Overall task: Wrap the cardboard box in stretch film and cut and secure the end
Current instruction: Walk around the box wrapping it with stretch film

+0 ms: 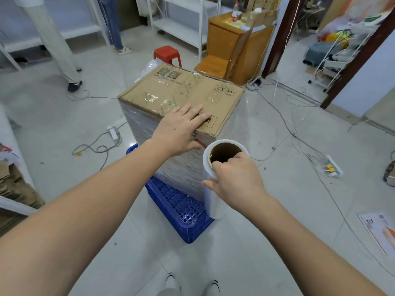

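A: Head view only. Where's the box?

B: Cardboard box (181,92) centre frame, upright on a blue plastic crate (181,210) on the tiled floor (277,189). Its sides are covered in stretch film (177,167); the brown top is mostly bare, with some clear tape and printed marks.

A: Left hand?

B: Left hand (181,129) flat on the top near the front edge, fingers straight and spread, palm down. Thumb drops over the edge onto the filmed side. Pressing, not gripping.

A: Right?

B: Right hand (233,178) holds the film roll (215,182), which stands upright just beside the box's near right corner. Fingers hook into the open cardboard core at the top, thumb on the roll's outer wall.

A: Film running from roll to box?

B: A clear sheet shows along the box's right side, but I can't tell exactly where it leaves the roll.

A: Background, quick.

B: Red stool (167,55) behind the box, wooden cabinet (224,45) and chair (215,63) to its right, white shelving (181,24) at the back. Cables (288,124) across the floor, power strip (113,131) left of the box. Another person's legs (62,50) top left. Wearer's shoes (192,285) at the bottom edge.
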`<move>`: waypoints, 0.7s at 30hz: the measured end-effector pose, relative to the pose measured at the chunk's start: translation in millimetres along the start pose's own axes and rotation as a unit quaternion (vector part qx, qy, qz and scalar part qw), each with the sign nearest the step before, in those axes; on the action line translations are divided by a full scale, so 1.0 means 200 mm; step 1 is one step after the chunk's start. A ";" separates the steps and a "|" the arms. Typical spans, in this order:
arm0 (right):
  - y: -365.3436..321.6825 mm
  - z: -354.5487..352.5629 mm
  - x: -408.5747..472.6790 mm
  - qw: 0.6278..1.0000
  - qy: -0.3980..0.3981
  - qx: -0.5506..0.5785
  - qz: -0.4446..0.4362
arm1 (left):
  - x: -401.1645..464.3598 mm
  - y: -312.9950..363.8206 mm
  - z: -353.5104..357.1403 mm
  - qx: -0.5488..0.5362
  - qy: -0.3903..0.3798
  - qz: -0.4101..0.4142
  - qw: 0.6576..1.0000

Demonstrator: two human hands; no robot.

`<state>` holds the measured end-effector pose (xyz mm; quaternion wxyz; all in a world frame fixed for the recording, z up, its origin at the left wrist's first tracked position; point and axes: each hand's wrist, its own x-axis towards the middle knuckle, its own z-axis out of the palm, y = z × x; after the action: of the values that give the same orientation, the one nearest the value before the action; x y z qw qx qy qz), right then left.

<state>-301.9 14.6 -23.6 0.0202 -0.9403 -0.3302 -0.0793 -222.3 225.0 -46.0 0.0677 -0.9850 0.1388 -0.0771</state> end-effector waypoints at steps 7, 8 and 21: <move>0.04 -0.09 -0.03 0.991 -0.083 0.024 -0.098 | 0.01 -0.05 0.00 -0.019 0.017 0.020 0.999; 0.04 -0.11 -0.02 0.988 -0.103 0.022 -0.112 | 0.01 -0.06 0.00 -0.022 0.023 0.023 0.999; -0.28 -0.05 0.01 0.982 -0.158 0.044 -0.098 | 0.03 -0.33 -0.04 -0.067 -0.039 0.213 0.974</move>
<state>-336.4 58.7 -14.1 0.0016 -0.9023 -0.4231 0.0831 -201.2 285.3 -27.5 0.0221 -0.9373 0.3476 -0.0132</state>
